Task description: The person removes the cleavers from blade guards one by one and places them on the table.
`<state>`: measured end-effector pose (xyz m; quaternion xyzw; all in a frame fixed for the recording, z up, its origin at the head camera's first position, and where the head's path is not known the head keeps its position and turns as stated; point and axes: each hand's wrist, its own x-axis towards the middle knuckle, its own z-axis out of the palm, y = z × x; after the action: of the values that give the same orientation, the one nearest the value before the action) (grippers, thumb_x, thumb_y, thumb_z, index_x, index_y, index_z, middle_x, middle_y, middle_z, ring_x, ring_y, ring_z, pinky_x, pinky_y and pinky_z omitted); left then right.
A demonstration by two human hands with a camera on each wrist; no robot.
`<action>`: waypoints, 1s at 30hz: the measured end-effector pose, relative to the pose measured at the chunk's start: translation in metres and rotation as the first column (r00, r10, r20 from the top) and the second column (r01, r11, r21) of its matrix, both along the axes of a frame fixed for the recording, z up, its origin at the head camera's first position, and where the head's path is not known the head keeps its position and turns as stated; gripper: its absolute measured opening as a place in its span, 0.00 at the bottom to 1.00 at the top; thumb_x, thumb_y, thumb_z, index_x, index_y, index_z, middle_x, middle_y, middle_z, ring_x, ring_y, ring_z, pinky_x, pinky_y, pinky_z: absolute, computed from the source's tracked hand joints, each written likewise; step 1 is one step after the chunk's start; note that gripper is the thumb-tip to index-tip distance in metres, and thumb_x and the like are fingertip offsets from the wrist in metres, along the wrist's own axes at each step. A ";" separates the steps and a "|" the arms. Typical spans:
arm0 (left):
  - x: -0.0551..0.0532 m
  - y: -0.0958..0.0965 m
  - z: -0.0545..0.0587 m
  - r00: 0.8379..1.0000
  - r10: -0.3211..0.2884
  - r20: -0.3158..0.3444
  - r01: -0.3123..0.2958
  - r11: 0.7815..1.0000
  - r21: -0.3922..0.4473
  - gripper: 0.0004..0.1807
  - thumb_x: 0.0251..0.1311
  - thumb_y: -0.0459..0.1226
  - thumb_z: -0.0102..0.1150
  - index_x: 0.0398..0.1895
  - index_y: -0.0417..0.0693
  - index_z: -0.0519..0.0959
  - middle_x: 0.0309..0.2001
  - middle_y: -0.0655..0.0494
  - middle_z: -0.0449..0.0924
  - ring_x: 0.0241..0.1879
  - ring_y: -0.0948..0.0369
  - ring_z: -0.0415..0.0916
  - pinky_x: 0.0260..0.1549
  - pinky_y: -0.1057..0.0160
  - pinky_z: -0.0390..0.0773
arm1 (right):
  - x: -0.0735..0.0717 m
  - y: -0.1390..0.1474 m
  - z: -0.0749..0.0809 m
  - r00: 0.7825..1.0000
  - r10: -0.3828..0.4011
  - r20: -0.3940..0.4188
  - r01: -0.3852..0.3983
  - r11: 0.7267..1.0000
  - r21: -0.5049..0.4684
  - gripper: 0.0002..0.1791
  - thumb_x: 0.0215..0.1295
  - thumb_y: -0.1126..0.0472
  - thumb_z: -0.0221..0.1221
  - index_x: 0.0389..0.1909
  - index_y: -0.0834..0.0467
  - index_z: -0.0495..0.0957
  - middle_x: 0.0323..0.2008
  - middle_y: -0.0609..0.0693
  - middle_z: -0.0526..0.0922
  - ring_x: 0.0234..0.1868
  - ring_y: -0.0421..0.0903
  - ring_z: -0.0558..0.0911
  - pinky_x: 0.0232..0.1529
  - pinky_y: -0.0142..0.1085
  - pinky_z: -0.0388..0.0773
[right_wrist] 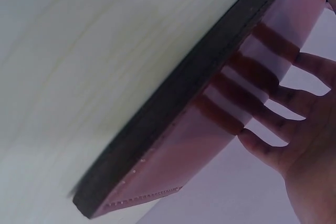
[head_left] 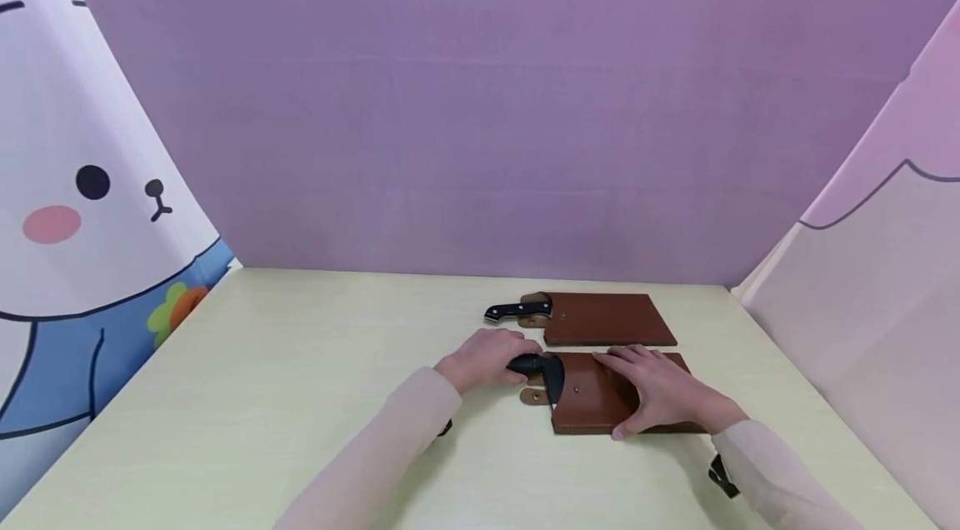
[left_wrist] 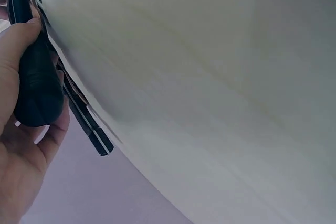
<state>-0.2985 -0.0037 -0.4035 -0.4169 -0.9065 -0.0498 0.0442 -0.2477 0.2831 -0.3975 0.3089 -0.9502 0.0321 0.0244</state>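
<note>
My left hand (head_left: pixel 486 357) grips the black handle (left_wrist: pixel 39 85) of a broad-bladed knife. Its dark blade (head_left: pixel 553 380) sits mostly inside a brown leather sheath (head_left: pixel 588 397), with only the part by the handle showing. A small strap with a snap (head_left: pixel 534 397) lies unfastened beside the sheath's mouth. Spread over the sheath is my right hand (head_left: pixel 663 388), its thumb at the near edge and its fairly straight fingers (right_wrist: pixel 273 156) touching the glossy top. The rest of the blade is hidden in the leather.
Behind lies a second brown sheath (head_left: pixel 607 319) holding a knife with a black riveted handle (head_left: pixel 517 311). Both lie on a pale wood-grain table (head_left: pixel 300 380). A purple cloth wall (head_left: pixel 480 113) rises at the back, with printed cloths at the sides.
</note>
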 end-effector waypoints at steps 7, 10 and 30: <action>0.002 -0.002 0.001 1.000 0.007 -0.002 -0.007 1.000 0.017 0.22 0.51 0.49 0.64 0.52 0.65 0.75 0.41 0.64 0.80 0.39 0.66 0.76 0.38 0.65 0.76 | 0.002 -0.002 0.002 1.000 -0.001 -0.006 0.001 1.000 -0.001 0.60 0.28 0.22 0.61 0.64 0.53 0.63 0.60 0.60 0.68 0.59 0.64 0.66 0.50 0.63 0.65; 0.004 -0.003 0.003 1.000 0.007 -0.006 -0.007 1.000 0.019 0.22 0.52 0.49 0.63 0.52 0.64 0.75 0.42 0.63 0.80 0.40 0.66 0.76 0.39 0.65 0.76 | 0.003 -0.002 0.004 1.000 -0.005 -0.005 0.005 1.000 -0.001 0.60 0.28 0.23 0.61 0.64 0.54 0.63 0.60 0.61 0.68 0.59 0.65 0.66 0.50 0.63 0.64; 0.005 -0.012 0.010 0.999 -0.020 -0.038 0.022 0.998 0.057 0.21 0.51 0.49 0.63 0.50 0.60 0.75 0.44 0.63 0.80 0.41 0.67 0.76 0.42 0.64 0.76 | 0.006 -0.002 0.008 0.999 -0.005 -0.037 0.004 0.999 -0.037 0.60 0.29 0.23 0.61 0.65 0.53 0.62 0.62 0.61 0.66 0.60 0.62 0.66 0.51 0.64 0.62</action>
<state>-0.2934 -0.0155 -0.3937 -0.4258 -0.8993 -0.0682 0.0725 -0.2415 0.2810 -0.3891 0.3068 -0.9496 0.0439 0.0475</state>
